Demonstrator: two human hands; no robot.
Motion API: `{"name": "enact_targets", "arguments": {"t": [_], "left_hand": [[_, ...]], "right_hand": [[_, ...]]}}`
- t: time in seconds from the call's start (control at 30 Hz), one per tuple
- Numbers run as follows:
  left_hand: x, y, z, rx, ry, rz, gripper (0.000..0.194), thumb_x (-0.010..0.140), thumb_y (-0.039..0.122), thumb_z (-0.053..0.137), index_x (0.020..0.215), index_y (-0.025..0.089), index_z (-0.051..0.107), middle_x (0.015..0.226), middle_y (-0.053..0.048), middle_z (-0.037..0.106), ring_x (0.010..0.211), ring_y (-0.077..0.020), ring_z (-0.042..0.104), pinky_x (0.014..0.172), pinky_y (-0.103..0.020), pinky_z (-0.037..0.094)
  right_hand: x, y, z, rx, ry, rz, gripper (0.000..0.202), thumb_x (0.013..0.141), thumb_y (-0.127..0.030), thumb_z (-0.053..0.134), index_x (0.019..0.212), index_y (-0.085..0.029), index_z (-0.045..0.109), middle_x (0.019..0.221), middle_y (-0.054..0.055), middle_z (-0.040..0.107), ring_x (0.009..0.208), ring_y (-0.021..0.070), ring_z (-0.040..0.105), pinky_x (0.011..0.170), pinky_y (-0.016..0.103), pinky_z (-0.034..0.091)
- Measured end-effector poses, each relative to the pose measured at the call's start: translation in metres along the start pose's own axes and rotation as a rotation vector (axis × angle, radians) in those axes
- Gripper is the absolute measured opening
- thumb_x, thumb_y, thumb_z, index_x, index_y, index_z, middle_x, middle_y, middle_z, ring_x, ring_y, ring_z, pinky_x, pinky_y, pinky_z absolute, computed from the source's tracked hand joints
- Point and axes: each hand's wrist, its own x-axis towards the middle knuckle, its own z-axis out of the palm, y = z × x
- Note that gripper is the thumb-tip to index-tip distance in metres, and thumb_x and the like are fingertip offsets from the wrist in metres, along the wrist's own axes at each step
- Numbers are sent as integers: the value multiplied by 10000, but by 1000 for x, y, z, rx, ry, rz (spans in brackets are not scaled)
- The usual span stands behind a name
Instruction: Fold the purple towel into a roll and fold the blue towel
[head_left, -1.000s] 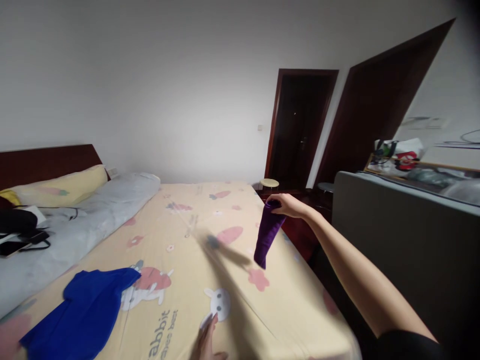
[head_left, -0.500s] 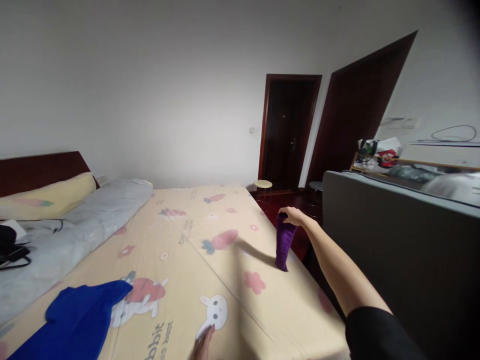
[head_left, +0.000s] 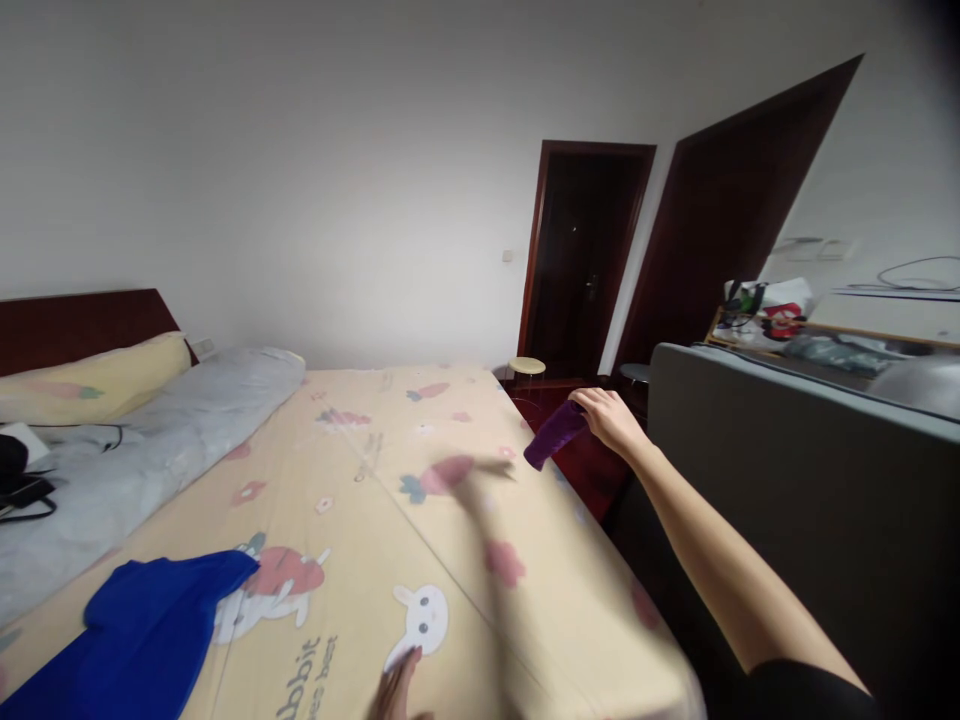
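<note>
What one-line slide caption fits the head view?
Right hand holds a purple cloth above the bed edge; left hand rests on the sheet near a blue garment.

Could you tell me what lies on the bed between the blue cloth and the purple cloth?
In the head view, only bare printed sheet lies between the blue cloth and the purple cloth, which the right hand holds above the bed's edge.

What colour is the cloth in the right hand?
Purple: the cloth, gripped by the right hand, shows plainly in the head view.
</note>
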Motion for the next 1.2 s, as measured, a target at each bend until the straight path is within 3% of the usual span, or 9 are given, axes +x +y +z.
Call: {"name": "enact_targets", "arguments": {"t": [0.1,0.27,0.33,0.43,0.8,0.93,1.0,1.1,1.2], "left_hand": [[-5,6,-2,38,17,-12,772,591,192,615,1345,322,511,1415,-7,548,1341,-268,453,1147,-407,362],[-13,15,-5,56,64,50,712,652,183,573,1357,251,499,1421,-43,542,1347,-245,445,1143,-385,363],[-14,18,-5,61,82,51,695,657,180,570,1345,257,510,1411,-37,553,1336,-248,457,1140,-395,369],[-16,19,-6,59,112,71,683,657,179,572,1331,279,520,1391,-17,573,1321,-242,475,1136,-400,379],[-16,19,-8,29,116,88,662,668,185,572,1324,265,524,1368,-32,593,1299,-237,498,1116,-406,402],[-17,20,-5,-51,104,73,625,668,181,552,1290,243,555,1359,-50,598,1291,-229,504,1115,-395,398],[-17,19,-10,-128,104,35,583,691,197,526,1271,238,567,1338,-56,609,1254,-214,537,1040,-361,471],[-15,10,-41,-120,146,11,468,747,234,485,1196,246,616,1287,-47,632,1185,-184,582,906,-292,542],[-10,-11,-106,184,258,-91,296,777,247,479,976,262,697,1172,-22,683,1149,-172,592,977,-279,492]], "right_hand": [[-61,-4,22,-40,16,-81,443,872,-68,324,1238,-168,554,1339,141,572,1251,247,477,990,418,368],[-220,-22,102,-176,37,-255,463,805,-24,387,1167,-197,618,1219,121,662,1153,242,566,939,421,439],[-278,-36,128,-145,33,-269,482,776,-8,390,1111,-237,649,1106,76,708,1031,220,624,864,388,491],[-334,-58,146,-149,-11,-104,515,758,-1,381,1111,-255,658,1067,72,705,988,221,636,839,369,525],[-388,-89,180,-149,-29,62,521,741,-37,386,1102,-291,663,1015,81,730,942,256,671,803,398,559],[-392,-96,180,-117,-37,133,532,738,-65,384,1157,-287,625,1030,102,726,929,282,678,790,434,555],[-393,-98,176,-85,-18,168,529,748,-101,399,1203,-290,593,1044,108,720,926,291,680,784,444,551],[-398,-100,171,-50,17,221,500,777,-170,411,1239,-296,558,1059,120,711,922,298,680,749,446,546],[-409,-101,169,-26,14,263,460,798,-220,396,1217,-286,576,1077,126,705,916,290,681,714,427,531]]}}
